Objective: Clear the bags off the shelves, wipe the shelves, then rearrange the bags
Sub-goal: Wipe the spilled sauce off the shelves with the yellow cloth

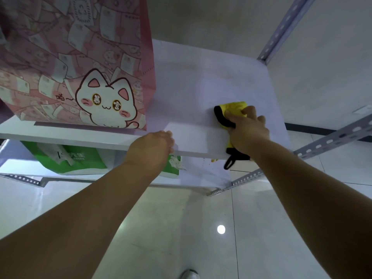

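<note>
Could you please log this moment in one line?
right hand grips yellow cloth on upper shelf; left hand grips shelf edge; pink cat bag uncleared

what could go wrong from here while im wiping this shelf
1. The pink cat bag stands on the left of the upper shelf. A wide stroke of the yellow cloth under the right hand could nudge or tip it, and the board beneath it would likely go unwiped.
2. The cloth's black loop hangs over the front edge and might snag.
3. The left hand grips that edge; leaning on it could shift the board.
</note>
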A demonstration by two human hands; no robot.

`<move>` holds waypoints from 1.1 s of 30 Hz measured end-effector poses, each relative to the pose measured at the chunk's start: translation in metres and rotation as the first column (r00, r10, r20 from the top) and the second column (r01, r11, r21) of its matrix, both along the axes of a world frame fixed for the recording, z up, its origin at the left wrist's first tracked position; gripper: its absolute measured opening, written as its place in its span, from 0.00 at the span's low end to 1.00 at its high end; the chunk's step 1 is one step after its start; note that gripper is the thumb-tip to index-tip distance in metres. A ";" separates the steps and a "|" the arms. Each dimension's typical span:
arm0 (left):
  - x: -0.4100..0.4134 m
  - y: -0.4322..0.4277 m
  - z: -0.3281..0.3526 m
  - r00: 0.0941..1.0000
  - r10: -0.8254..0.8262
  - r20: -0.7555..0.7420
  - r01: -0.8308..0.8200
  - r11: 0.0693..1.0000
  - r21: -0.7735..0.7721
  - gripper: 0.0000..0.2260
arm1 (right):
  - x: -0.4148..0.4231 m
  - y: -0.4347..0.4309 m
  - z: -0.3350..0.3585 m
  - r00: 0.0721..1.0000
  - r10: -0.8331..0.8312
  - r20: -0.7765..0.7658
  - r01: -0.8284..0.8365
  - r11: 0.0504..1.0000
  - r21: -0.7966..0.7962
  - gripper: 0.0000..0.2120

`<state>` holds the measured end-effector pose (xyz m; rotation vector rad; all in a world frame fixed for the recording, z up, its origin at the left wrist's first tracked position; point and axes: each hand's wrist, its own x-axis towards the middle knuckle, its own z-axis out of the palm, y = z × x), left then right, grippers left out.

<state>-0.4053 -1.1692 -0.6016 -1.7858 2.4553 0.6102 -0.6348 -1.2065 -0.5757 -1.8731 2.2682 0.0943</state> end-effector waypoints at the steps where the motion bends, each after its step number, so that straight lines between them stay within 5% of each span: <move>1: 0.000 0.001 -0.001 1.000 0.004 -0.009 -0.004 1.000 -0.005 0.14 | 0.008 0.000 -0.001 1.000 -0.017 0.002 0.017 1.000 -0.001 0.25; 9: -0.003 0.015 0.013 0.999 0.039 -0.004 -0.039 0.998 -0.054 0.16 | 0.011 0.074 -0.003 0.967 0.249 0.045 -0.245 0.965 -0.094 0.22; 19: -0.007 0.070 0.038 0.997 0.080 -0.008 -0.080 0.995 -0.061 0.12 | -0.027 0.150 0.007 0.991 0.137 0.011 -0.137 0.989 0.052 0.21; 33: -0.056 0.147 -0.037 0.994 0.099 0.046 -0.106 0.970 0.220 0.15 | -0.052 0.196 -0.074 0.978 0.131 0.160 -0.169 0.952 0.254 0.18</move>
